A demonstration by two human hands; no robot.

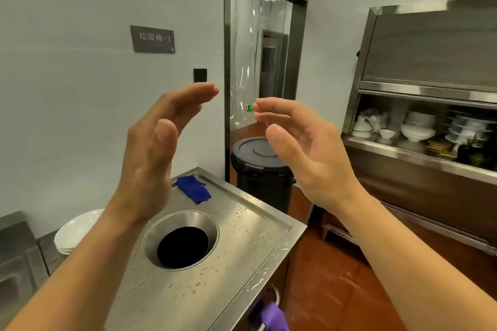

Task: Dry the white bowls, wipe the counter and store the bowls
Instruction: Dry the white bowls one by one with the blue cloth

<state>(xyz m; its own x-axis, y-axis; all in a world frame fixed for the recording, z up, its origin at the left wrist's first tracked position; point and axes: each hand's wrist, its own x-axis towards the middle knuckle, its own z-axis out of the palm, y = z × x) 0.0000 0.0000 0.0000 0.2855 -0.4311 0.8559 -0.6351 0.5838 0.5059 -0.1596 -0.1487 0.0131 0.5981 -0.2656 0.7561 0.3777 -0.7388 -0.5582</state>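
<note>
**Q:** Report the state of both grips.

**A:** The left grip (150, 158) and the right grip (304, 150) are raised above the counter (166, 301). The palms face each other and are apart, with fingers extended and relaxed. Both are released; neither holds or touches anything.

**Q:** Locate the white bowls.

**A:** A stack of white bowls (78, 231) sits at 9 o'clock from the round hole (183, 246) in the counter. It is just past the counter's left edge and partly hidden behind the left forearm. What it stands on cannot be determined. More white dishes (416, 130) stand on the open shelf of the steel cabinet (430, 43) at 3 o'clock in the view, well apart from the stack.

**Q:** Locate the cloth and describe the counter.

**A:** A blue cloth (194, 188) lies crumpled at 12 o'clock from the hole, near the counter's far edge. Water drops (265, 235) are scattered over the steel from 1 o'clock round to 6 o'clock. A purple cloth (271, 317) hangs at the counter's side at 5 o'clock. A black lidded bin (258, 153) stands on the floor beyond the counter at 1 o'clock.
</note>
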